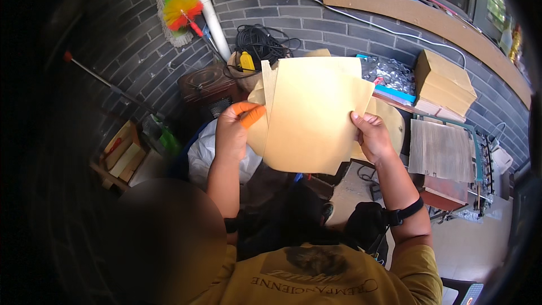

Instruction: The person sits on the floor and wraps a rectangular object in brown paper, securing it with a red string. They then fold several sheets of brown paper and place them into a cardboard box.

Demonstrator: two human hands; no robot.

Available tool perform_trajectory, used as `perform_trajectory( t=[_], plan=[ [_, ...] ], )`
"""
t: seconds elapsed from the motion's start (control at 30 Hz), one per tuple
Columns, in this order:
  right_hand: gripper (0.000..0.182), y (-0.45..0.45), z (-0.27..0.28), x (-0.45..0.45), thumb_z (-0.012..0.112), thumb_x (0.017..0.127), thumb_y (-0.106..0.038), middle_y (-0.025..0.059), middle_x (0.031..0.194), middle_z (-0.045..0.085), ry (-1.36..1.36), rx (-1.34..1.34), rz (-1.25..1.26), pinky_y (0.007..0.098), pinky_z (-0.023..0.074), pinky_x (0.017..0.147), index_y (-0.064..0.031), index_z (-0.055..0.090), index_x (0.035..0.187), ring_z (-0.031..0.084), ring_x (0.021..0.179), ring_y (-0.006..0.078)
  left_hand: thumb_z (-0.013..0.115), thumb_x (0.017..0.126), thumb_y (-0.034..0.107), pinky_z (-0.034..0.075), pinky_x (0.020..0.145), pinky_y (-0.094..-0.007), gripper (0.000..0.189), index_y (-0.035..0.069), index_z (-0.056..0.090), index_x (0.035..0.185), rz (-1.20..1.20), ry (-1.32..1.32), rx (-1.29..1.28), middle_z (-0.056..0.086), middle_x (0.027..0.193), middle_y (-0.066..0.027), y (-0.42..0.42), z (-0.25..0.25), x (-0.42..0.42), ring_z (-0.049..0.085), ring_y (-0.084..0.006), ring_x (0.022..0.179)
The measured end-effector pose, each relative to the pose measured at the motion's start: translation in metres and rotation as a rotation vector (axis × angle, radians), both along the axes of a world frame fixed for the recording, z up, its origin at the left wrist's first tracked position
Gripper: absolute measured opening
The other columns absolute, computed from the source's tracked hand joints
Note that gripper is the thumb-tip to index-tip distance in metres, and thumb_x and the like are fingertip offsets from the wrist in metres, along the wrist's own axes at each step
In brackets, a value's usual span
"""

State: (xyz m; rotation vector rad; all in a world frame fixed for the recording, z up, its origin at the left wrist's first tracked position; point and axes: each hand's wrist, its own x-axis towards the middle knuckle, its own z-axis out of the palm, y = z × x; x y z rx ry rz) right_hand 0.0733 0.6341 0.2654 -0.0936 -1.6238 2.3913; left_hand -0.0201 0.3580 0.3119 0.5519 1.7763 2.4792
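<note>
My left hand [237, 125], with orange coverings on thumb and forefinger, pinches the left edge of a narrow paper strip [269, 82] beside the sheets. The right edge of several overlapping tan paper sheets [315, 114] is between the thumb and fingers of my right hand [372, 133]. The sheets are held up in front of me, slightly fanned. Behind them, more tan paper or board [391, 125] shows partly; the sheets hide the rest.
A white plastic bag [203, 156] lies below my left hand. Coiled black cable [258, 44] rests behind the sheets. To the right are a blue tray [394, 93] of silvery pieces, a stack of brown paper [444, 80] and thin grey sheets [440, 148] on a rack. A brick wall [355, 29] stands behind.
</note>
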Motion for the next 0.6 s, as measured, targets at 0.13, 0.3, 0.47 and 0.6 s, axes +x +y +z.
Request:
perform_trajectory(
  t=[0.13,0.3,0.47,0.6],
  plan=[
    [0.022,0.025,-0.001,0.017,0.058,0.091,-0.020,0.0072,0.087,0.068,0.032,-0.007,-0.016,0.0258,0.0502,0.071,-0.0003,0.065,0.093,0.063,0.077,0.0133,0.069,0.079,0.004,0.049,0.070,-0.0232,0.015,-0.001,0.064,0.093,-0.050,-0.027,-0.014,0.066,0.087,-0.0060,0.031,0.012,0.009,0.061,-0.0117,0.077],
    [0.023,0.037,0.005,0.041,0.056,0.093,-0.020,0.0084,0.089,0.067,0.067,-0.090,-0.069,0.0275,0.0504,0.072,0.0014,0.065,0.094,0.063,0.078,0.0137,0.066,0.083,0.007,0.047,0.074,-0.0238,0.017,-0.003,0.064,0.097,-0.176,-0.061,0.087,0.066,0.091,-0.0056,0.069,0.008,0.016,0.061,-0.0110,0.081],
    [0.024,0.066,0.005,0.065,0.054,0.093,-0.020,0.0088,0.091,0.067,0.045,-0.031,-0.124,0.0281,0.0501,0.074,0.0014,0.064,0.096,0.063,0.080,0.0142,0.063,0.084,0.007,0.046,0.074,-0.0232,0.015,-0.002,0.065,0.096,-0.207,0.016,0.024,0.066,0.092,-0.0039,0.105,0.003,0.019,0.060,-0.0099,0.081],
    [0.026,0.085,0.002,0.081,0.053,0.094,-0.022,0.0089,0.091,0.067,0.090,-0.047,-0.215,0.0284,0.0501,0.073,0.0009,0.064,0.097,0.063,0.079,0.0141,0.064,0.083,0.006,0.047,0.072,-0.0233,0.016,-0.002,0.064,0.097,-0.187,-0.013,0.088,0.066,0.090,-0.0050,0.120,0.004,0.015,0.060,-0.0100,0.078]
  ],
)
